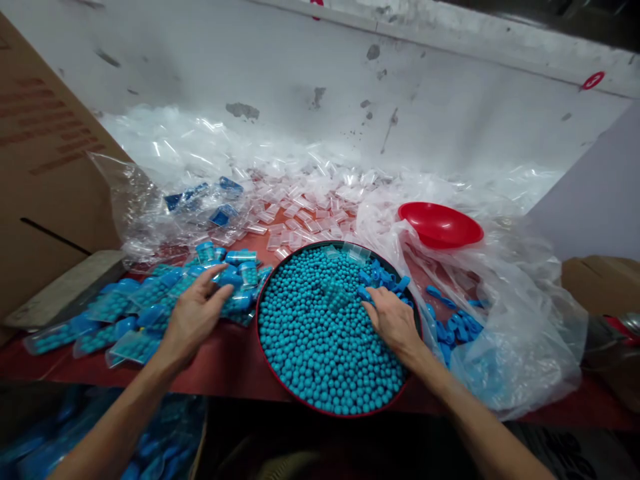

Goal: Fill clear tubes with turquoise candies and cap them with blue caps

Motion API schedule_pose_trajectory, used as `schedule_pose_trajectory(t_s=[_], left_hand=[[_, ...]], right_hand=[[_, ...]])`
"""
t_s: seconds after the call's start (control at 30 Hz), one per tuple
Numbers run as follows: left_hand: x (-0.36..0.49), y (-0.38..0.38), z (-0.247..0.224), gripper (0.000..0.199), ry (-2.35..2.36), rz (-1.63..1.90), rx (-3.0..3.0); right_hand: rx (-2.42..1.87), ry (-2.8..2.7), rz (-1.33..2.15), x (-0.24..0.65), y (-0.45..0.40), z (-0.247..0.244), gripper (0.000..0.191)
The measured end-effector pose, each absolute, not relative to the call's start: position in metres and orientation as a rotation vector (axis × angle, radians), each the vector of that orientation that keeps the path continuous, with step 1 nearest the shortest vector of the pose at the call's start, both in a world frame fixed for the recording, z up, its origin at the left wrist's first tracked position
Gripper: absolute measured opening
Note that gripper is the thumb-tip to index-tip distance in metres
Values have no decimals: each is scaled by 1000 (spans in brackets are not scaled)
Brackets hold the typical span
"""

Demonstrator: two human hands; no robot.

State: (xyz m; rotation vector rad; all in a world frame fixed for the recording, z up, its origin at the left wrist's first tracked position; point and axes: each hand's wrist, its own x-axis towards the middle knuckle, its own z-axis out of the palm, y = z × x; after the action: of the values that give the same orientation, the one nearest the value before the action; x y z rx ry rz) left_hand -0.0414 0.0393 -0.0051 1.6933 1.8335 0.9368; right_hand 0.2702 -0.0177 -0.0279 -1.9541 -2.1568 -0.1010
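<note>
At far left, a brown cardboard box [50,133] is cut off by the view's edge, its red print too blurred to read. Filled clear containers with blue caps [150,300] lie heaped on the red desk [235,360], many half hidden under one another. The left hand [197,313] is over their right end, thumb and fingers spread apart; whether it touches one is hard to tell. Below, blue pieces [150,453] sink into shadow. In the centre, a round tray [259,333] brims with turquoise beads [330,333]. The right hand [393,320] reaches into its right side, at small blue caps [377,275]; its fingertips are partly hidden, so I cannot tell its grip. Further right, crumpled clear plastic [520,333] blurs more blue caps, beneath a red bowl [440,225].
</note>
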Motion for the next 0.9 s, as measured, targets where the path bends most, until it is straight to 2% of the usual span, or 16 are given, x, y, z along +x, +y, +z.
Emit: schedule_pose_trajectory(t_s=[0.1,0.2,0.3,0.43,0.57,0.67,0.8,0.9], left_hand=[[-57,49,-9,50,2186,803,1855],[-37,43,-12,40,2278,886,2020],[10,30,-16,29,1892,835,2056],[73,19,-27,26,1455,656,2110],[104,19,-39,30,1462,346,2203],[110,23,-46,26,1488,271,2187],[109,30,-50,24,1442,283,2146],[103,35,-48,25,1355,305,2115]], right_hand=[[-2065,-2241,-235,276,0,-40,18],[-2089,-2323,-263,275,8,-47,10],[-2113,-2318,-173,274,12,-46,8],[-1927,-2116,171,270,19,-43,23],[-1660,-2043,537,263,19,-49,29],[-1592,-1982,737,266,15,-53,32],[-1547,-1908,872,274,10,-52,34],[-1569,-1922,824,281,7,-47,32]])
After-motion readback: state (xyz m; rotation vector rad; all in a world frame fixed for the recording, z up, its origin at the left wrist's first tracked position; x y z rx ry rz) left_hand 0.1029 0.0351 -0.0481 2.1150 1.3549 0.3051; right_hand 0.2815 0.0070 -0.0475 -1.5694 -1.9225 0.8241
